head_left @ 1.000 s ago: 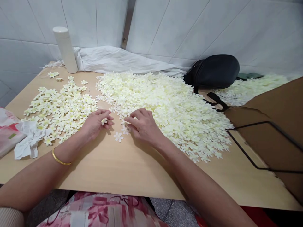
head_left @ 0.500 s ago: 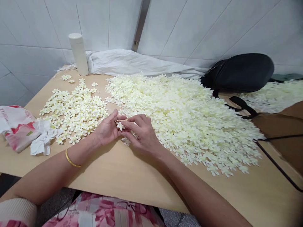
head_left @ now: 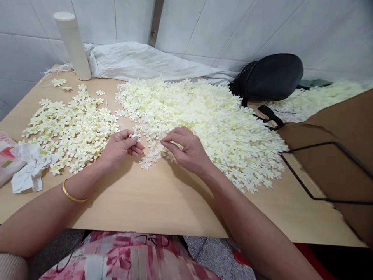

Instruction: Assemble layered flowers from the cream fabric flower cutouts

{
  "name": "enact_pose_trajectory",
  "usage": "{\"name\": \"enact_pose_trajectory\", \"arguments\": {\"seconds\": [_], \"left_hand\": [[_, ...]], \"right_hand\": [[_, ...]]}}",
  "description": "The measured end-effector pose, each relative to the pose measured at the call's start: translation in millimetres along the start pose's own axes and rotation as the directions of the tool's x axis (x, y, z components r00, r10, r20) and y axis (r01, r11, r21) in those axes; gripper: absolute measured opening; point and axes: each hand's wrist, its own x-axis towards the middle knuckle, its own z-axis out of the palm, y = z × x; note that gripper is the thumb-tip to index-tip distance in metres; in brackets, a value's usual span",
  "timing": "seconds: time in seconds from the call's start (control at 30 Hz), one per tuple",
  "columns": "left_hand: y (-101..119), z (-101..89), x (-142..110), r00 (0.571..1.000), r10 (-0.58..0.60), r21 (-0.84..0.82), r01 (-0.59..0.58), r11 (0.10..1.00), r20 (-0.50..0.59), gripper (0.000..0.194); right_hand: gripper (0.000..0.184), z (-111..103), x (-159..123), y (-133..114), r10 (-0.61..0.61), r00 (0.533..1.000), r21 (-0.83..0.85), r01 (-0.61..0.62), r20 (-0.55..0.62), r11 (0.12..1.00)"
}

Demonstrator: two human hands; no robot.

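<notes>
Between the thumb and fingers of my left hand [head_left: 121, 147] is a small white artificial flower [head_left: 135, 135] with a pale yellow centre. My right hand [head_left: 186, 149] is pinched closed a short way to the right, above the near-left edge of a large pile of artificial flowers [head_left: 204, 116]; anything at its fingertips is too small to make out. A few loose flowers [head_left: 150, 157] lie on the table between the two hands. Left of my left hand spreads a smaller heap of flowers [head_left: 78, 128], many with yellow centres.
A white bottle [head_left: 74, 46] stands at the back left beside a crumpled white cloth [head_left: 140, 60]. Crumpled paper [head_left: 32, 167] lies at the left of the wooden table [head_left: 140, 206]. A black bag [head_left: 271, 77] and a brown cardboard piece [head_left: 335, 136] with a black strap occupy the right.
My hands, together around a flower before, are now apart. The left has closed on a flower, and the right has moved off toward the large pile. The view has shifted right and down.
</notes>
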Motion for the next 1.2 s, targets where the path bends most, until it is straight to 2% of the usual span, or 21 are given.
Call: {"name": "enact_pose_trajectory", "arguments": {"seconds": [0.13,0.27,0.37,0.47,0.53,0.63,0.73,0.8,0.97,1.07,1.2], "left_hand": [[4.9,0.7,-2.9,0.997,0.052,0.064,-0.048,0.997,-0.050,0.002],[4.2,-0.2,-2.5,0.996,0.068,0.053,-0.065,0.996,-0.057,0.009],[1.4,-2.2,0.9,0.995,0.046,0.020,-0.045,0.999,-0.083,0.011],[-0.2,-3.1,3.1,0.996,0.032,0.001,-0.032,0.999,-0.083,0.011],[-0.2,-3.0,3.3,0.998,0.024,-0.002,-0.024,1.000,-0.059,0.010],[0.8,-2.2,2.6,0.998,0.018,-0.004,-0.018,1.000,-0.054,0.009],[1.9,-1.2,1.7,0.995,0.017,-0.016,-0.018,1.000,-0.096,0.007],[1.5,-1.0,1.9,0.994,0.017,-0.046,-0.022,0.999,-0.107,0.008],[-3.1,-3.1,4.8,0.997,0.029,-0.115,-0.037,0.993,-0.072,0.010],[-2.9,-3.6,4.2,0.998,0.045,-0.108,-0.049,0.993,-0.041,0.012],[1.2,-3.2,0.3,0.997,0.041,-0.071,-0.046,0.996,-0.070,0.017]], "right_hand": [[0.010,10.7,-11.2,-4.4,-0.020,0.993,-0.171,0.040,0.114,0.984],[0.013,23.9,-15.8,-10.8,-0.048,0.980,-0.295,0.104,0.194,0.950],[0.016,20.9,-12.9,-7.5,-0.065,0.991,-0.285,0.095,0.114,0.954],[0.014,9.2,-4.0,4.1,0.003,0.999,-0.281,-0.014,-0.041,0.960],[0.012,2.0,2.8,13.6,0.070,0.992,-0.326,-0.100,-0.103,0.940],[0.010,-1.9,7.4,20.9,0.112,0.986,-0.422,-0.153,-0.121,0.893],[0.014,2.2,1.6,10.9,0.055,0.992,-0.406,-0.097,-0.113,0.909],[0.015,7.1,-5.6,-2.6,-0.003,0.998,-0.336,-0.021,-0.070,0.941],[0.011,22.1,-18.5,-26.7,-0.061,0.985,-0.196,0.093,0.162,0.976],[0.010,32.2,-21.1,-30.6,-0.047,0.968,-0.229,0.105,0.245,0.968],[0.017,37.7,-17.8,-32.3,-0.080,0.961,-0.318,0.165,0.264,0.934]]}}
